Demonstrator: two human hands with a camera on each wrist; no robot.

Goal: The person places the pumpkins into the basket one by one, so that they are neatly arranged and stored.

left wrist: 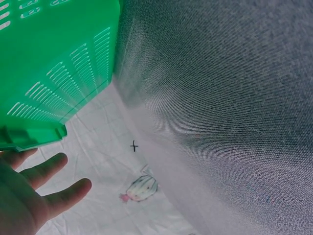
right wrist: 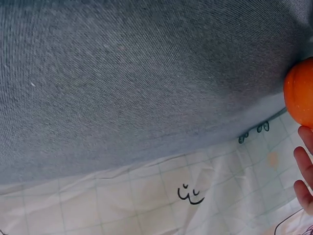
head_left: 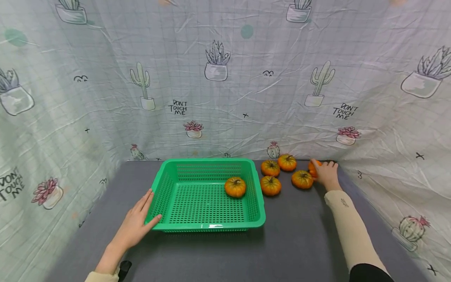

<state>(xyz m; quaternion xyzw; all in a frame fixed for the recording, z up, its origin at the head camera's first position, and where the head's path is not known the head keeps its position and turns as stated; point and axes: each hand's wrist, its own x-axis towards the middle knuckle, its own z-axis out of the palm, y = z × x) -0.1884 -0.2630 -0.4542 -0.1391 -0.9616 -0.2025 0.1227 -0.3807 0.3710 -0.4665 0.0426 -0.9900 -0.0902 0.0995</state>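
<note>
On the grey tabletop, a green plastic basket holds one small orange pumpkin near its right wall. My left hand rests at the basket's left front corner, fingers along the left rim and thumb on the front rim. In the left wrist view, fingers extend beneath the green rim. Far to the right, my right hand grips another small pumpkin, partly covered by the hand. That pumpkin shows smooth and orange in the right wrist view, with fingertips close below it.
Several more small pumpkins stand between the basket and my right hand, among them a near one, a back one and one beside the hand. A cloth printed with cacti hangs behind and at both sides of the table.
</note>
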